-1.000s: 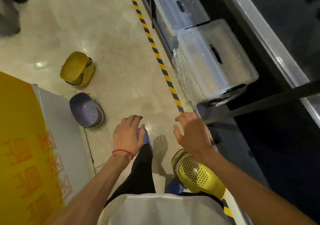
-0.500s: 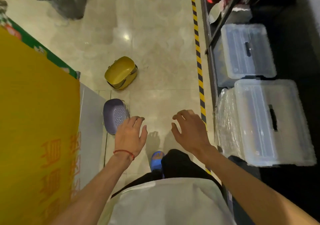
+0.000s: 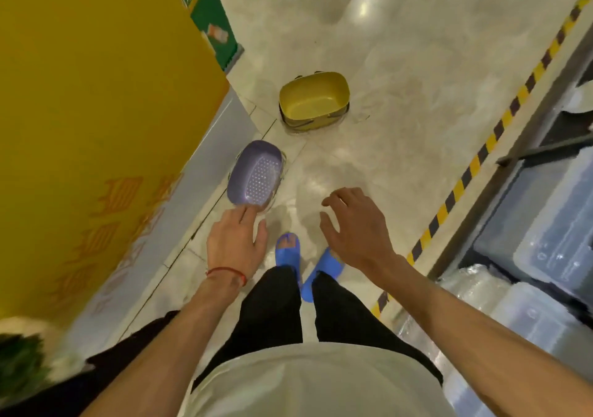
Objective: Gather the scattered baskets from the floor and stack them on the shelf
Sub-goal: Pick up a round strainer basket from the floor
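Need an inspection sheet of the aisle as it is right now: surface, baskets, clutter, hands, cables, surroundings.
Surface: glossy tiled floor, with glare spots.
Job's things: purple basket lies on the floor against the yellow panel's base, its holed bottom showing. The yellow basket is farther ahead, apart from it, with its inside facing the camera.
Clutter: nothing seen.
Hands: left hand is open, its fingertips at the purple basket's near rim, contact unclear. Right hand is open and holds nothing.
Cables: nothing seen.
Surroundings: yellow panel on the left, shelf with clear boxes on the right, striped tape along the floor.
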